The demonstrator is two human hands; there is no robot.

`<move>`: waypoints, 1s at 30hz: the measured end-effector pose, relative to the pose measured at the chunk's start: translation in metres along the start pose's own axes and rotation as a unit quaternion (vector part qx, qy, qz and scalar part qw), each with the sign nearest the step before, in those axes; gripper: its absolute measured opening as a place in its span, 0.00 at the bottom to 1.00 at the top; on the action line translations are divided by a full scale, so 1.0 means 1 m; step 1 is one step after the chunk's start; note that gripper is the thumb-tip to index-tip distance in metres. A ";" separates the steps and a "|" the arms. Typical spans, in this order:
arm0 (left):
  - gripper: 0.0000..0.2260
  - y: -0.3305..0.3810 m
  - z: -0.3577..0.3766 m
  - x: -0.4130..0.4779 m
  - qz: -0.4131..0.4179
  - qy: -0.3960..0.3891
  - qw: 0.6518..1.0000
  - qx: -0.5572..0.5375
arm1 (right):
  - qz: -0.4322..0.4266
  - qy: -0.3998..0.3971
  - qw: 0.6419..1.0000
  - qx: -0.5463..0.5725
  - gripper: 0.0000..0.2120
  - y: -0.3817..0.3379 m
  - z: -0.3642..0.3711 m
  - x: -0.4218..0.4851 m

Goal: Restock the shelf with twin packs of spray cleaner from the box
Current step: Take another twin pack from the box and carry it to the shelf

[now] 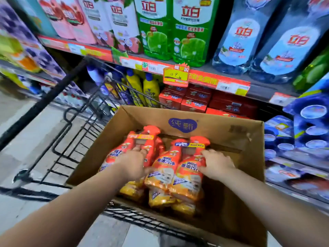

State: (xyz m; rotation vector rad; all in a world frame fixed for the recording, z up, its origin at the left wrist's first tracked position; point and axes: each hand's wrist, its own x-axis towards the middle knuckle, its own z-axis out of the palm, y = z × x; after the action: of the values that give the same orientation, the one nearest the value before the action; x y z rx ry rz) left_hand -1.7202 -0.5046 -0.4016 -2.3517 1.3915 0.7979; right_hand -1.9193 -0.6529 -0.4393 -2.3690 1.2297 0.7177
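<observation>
Box (222, 129) of brown cardboard, one, open at the top, sits in one black wire cart (44, 102) right in front of the shelf (201, 77). Inside the box you have two twin packs clearly on top, each made of two orange spray bottles banded together, so four trigger heads show. More yellow-orange packaging shows under them; count underneath cannot be told.

Your left hand (132, 164) lies on the left twin pack (124, 148), fingers over its front, thumb at the gap between the two packs. Cannot tell whether it actually grips. Your right hand (218, 164) grasps the right twin pack (170, 168), fingers curled on its outer side, thumb on the front label. Both packs are inside the box, leaning against each other, heads toward the shelf.

On the upper shelf level: two green bottles (154, 32) side by side, two blue bottles (238, 36) to their right, pink and white ones further left, blurred. Lower level: two yellow bottles (151, 90) with blue caps, then stacked red cartons (195, 97), at least six, rest in shadow. One yellow price tag (175, 75) hangs from the shelf edge.
</observation>
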 end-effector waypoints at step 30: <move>0.44 0.015 0.059 0.089 0.074 -0.137 0.986 -0.059 | 0.253 -0.087 0.703 0.658 0.21 -0.017 0.071 0.025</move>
State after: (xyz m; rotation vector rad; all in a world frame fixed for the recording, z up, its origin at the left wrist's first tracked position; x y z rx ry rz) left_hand -1.7182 -0.5453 -0.5020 -2.1379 1.4448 1.2259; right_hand -1.9119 -0.6213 -0.5091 -0.7596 1.5215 0.0284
